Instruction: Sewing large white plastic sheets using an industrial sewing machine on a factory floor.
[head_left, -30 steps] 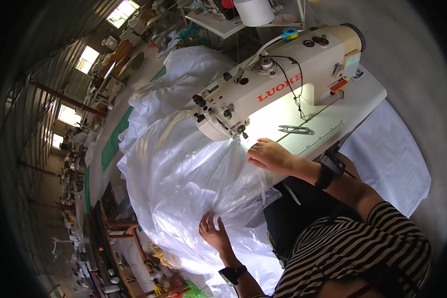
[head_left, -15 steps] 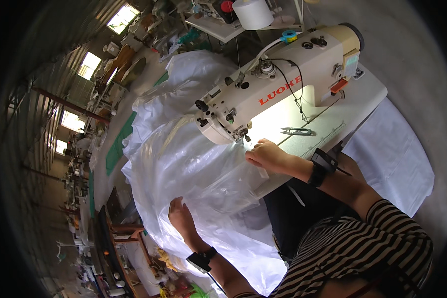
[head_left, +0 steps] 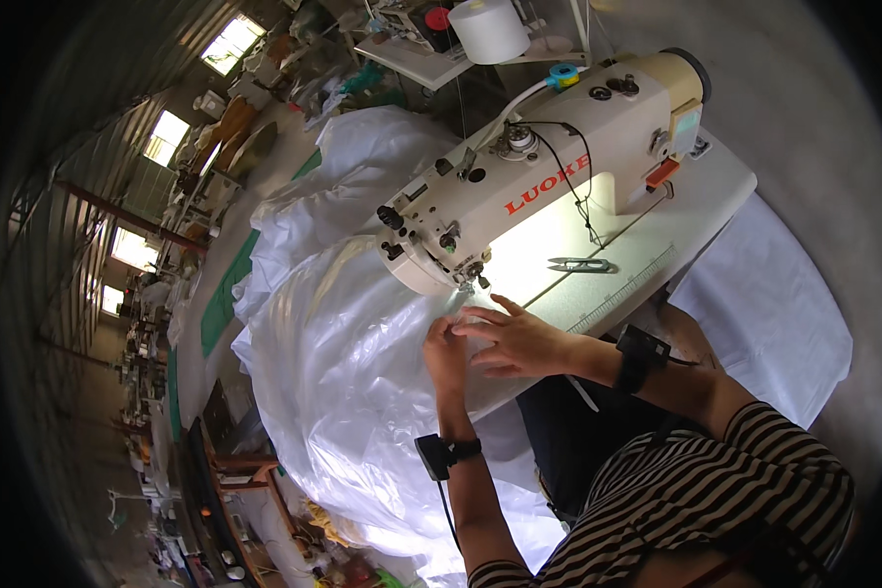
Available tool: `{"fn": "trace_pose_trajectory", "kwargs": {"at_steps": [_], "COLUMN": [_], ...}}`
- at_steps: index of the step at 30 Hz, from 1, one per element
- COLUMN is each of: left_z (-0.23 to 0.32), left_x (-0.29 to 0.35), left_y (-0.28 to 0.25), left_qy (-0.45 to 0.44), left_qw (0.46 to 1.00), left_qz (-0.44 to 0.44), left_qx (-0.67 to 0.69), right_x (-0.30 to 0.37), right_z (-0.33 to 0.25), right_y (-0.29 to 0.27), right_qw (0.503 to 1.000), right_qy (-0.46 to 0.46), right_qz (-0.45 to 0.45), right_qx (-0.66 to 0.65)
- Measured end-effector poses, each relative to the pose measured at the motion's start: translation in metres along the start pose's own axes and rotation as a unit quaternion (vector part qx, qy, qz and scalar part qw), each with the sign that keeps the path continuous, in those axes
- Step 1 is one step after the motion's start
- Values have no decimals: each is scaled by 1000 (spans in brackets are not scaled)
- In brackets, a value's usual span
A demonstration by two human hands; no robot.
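Observation:
A large heap of translucent white plastic sheeting lies over the left side of the sewing table and hangs down in front. My left hand is over its near edge, fingers bent and pressed together; what they pinch, if anything, is hidden. Right beside it, my right hand has its fingers spread, their tips meeting the left fingertips. Both hands are just in front of the needle area of a cream sewing machine, whose lamp lights the bed.
Thread snips lie on the machine bed, near a printed ruler scale. A white thread cone stands behind the machine. White fabric hangs off the table's right side. A wooden stand is at lower left.
My left hand has moved right and up from the sheeting to meet my right hand. The right hand's fingers have spread, and it has shifted slightly down.

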State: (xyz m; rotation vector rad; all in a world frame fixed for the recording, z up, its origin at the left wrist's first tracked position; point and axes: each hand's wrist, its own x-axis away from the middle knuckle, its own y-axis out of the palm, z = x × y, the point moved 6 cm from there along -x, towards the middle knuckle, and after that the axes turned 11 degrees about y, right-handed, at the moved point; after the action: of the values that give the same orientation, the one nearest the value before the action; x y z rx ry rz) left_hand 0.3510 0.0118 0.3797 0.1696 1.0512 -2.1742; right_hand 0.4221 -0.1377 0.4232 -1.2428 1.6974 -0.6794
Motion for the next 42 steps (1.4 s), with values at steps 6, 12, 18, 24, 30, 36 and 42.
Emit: {"fn": "trace_pose_trajectory", "kwargs": {"at_steps": [6, 12, 18, 24, 30, 36, 42], "left_z": [22, 44, 64, 77, 82, 94, 79], "left_x": [-8, 25, 34, 41, 49, 80, 69], "left_y": [-6, 7, 12, 13, 26, 10, 4], "left_qy": [88, 131, 296, 315, 312, 335, 254], "left_qw": [992, 991, 935, 920, 869, 902, 945], "left_qz": [88, 28, -49, -122, -231, -147, -110], "left_qx": [11, -21, -188, -201, -308, -229, -173], "right_x": [10, 22, 38, 44, 44, 47, 53], "right_z": [43, 43, 37, 44, 28, 18, 15], "right_y": [11, 4, -4, -6, -6, -1, 1], "right_qw": [975, 971, 962, 933, 959, 979, 983], "right_qy": [201, 193, 255, 311, 206, 164, 136], "right_qz": [68, 139, 93, 128, 195, 90, 94], "right_qx": [63, 17, 26, -132, -26, 79, 80]}}
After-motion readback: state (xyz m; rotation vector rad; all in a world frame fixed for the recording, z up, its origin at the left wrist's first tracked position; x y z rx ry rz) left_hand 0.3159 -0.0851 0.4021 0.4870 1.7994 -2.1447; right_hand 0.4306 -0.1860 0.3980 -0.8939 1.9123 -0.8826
